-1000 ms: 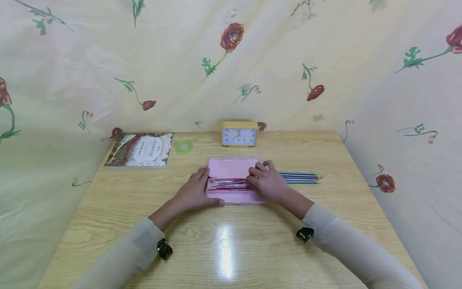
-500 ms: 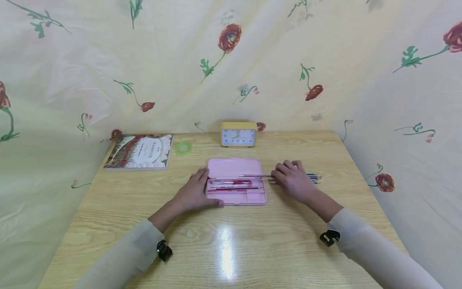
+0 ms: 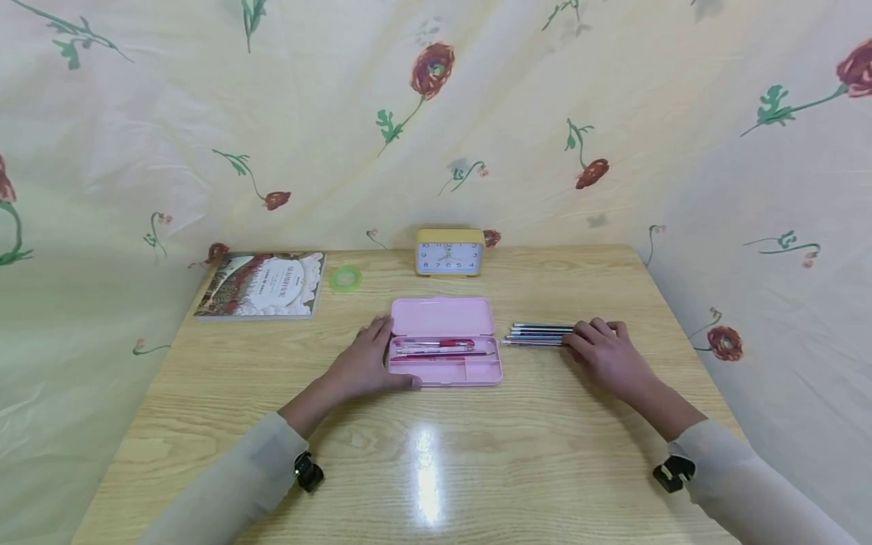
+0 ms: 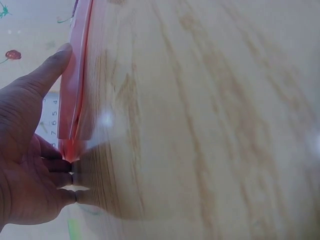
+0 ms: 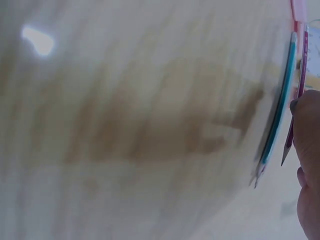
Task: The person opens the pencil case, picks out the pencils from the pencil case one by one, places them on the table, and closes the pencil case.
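In the head view an open pink pencil case (image 3: pixel 446 371) lies mid-table, its lid folded back. Several red and white pens (image 3: pixel 436 350) and a dark pencil lie in its long compartment. My left hand (image 3: pixel 361 365) rests at the case's left end, thumb along the front edge, fingers extended by the side. Right of the case my right hand (image 3: pixel 609 359) is over the ends of a row of pencils (image 3: pixel 534 334). The right wrist view has it pinching a dark red pencil (image 5: pixel 303 65) between thumb and fingers, beside a teal pencil (image 5: pixel 280 105).
Behind the case stands a yellow alarm clock (image 3: pixel 448 253). A green roll of tape (image 3: pixel 345 278) and a booklet (image 3: pixel 262 285) lie at the back left of the wooden table (image 3: pixel 368 469). Flower-patterned cloth (image 3: pixel 341 113) hangs behind and at the sides.
My right hand has moved from over the pencil case to the right, carrying the dark red pencil to the row of pencils. My left hand stays at the case.
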`<action>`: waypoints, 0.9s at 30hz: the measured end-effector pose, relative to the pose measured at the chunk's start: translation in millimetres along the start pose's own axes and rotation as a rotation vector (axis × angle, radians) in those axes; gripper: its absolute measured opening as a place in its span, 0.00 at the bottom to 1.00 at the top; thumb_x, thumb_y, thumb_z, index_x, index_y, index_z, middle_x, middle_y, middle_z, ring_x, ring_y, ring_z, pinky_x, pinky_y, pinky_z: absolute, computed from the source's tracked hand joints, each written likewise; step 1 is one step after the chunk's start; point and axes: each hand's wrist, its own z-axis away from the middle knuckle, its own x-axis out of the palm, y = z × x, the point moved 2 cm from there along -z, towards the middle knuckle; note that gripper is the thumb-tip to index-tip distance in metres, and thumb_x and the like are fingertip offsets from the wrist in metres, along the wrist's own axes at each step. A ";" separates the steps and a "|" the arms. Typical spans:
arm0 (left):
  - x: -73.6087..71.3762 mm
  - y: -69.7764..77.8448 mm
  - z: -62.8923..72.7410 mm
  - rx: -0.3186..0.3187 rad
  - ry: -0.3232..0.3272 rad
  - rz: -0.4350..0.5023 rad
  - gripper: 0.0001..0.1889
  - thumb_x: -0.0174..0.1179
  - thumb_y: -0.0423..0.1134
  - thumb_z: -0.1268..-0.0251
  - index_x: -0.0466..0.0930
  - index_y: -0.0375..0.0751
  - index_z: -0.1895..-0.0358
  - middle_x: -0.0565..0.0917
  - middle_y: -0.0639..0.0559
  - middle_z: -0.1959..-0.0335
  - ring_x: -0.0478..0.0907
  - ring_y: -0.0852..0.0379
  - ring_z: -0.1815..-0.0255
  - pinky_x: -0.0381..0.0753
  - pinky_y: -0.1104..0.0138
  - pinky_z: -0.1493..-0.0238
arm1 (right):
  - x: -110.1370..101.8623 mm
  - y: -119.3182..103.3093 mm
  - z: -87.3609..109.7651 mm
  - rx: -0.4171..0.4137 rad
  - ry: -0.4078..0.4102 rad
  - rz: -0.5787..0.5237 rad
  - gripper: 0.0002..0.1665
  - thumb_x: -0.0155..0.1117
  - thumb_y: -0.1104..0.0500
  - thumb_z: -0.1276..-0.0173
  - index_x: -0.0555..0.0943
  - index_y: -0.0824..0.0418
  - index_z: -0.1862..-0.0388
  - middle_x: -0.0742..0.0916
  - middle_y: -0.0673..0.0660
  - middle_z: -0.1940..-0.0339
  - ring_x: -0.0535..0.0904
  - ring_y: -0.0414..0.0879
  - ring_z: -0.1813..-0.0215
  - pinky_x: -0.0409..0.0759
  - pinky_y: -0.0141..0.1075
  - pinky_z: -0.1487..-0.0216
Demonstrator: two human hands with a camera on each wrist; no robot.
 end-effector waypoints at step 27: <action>1.9 -2.1 -0.7 -0.010 -0.005 0.014 0.74 0.77 0.77 0.48 0.45 0.40 0.07 0.50 0.39 0.06 0.47 0.27 0.07 0.61 0.33 0.12 | 10.4 5.8 6.1 0.004 0.016 0.022 0.16 0.83 0.65 0.37 0.89 0.60 0.51 0.88 0.58 0.55 0.78 0.57 0.53 0.80 0.65 0.52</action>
